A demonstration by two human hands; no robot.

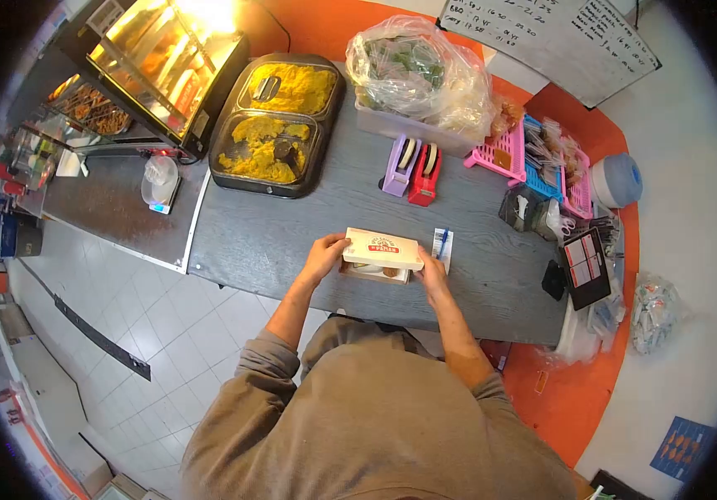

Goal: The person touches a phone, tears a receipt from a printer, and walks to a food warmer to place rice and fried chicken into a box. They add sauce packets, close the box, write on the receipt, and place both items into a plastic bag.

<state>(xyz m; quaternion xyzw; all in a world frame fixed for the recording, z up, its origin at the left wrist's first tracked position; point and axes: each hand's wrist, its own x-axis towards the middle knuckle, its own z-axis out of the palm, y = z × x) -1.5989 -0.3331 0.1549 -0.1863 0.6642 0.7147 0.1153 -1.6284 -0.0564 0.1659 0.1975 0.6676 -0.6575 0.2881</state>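
Note:
A small cream cardboard box (382,247) with a red printed logo lies at the front part of the grey table. Its lid is partly raised, and some brown and pale food shows in the gap along the near side. My left hand (326,253) grips the lid's left end, fingers bent round the edge. At the right end, my right hand (433,276) holds the box with thumb and fingers on its corner. Just right of the box, a blue pen (444,239) rests on a white printed slip (448,257).
On the grey table (492,292) stand a black two-part tray (315,158) of yellow food, purple (398,167) and red (425,177) tape dispensers, a tub with bagged greens (408,75), and pink (496,158) and blue baskets. A lit warmer (167,75) is at the upper left.

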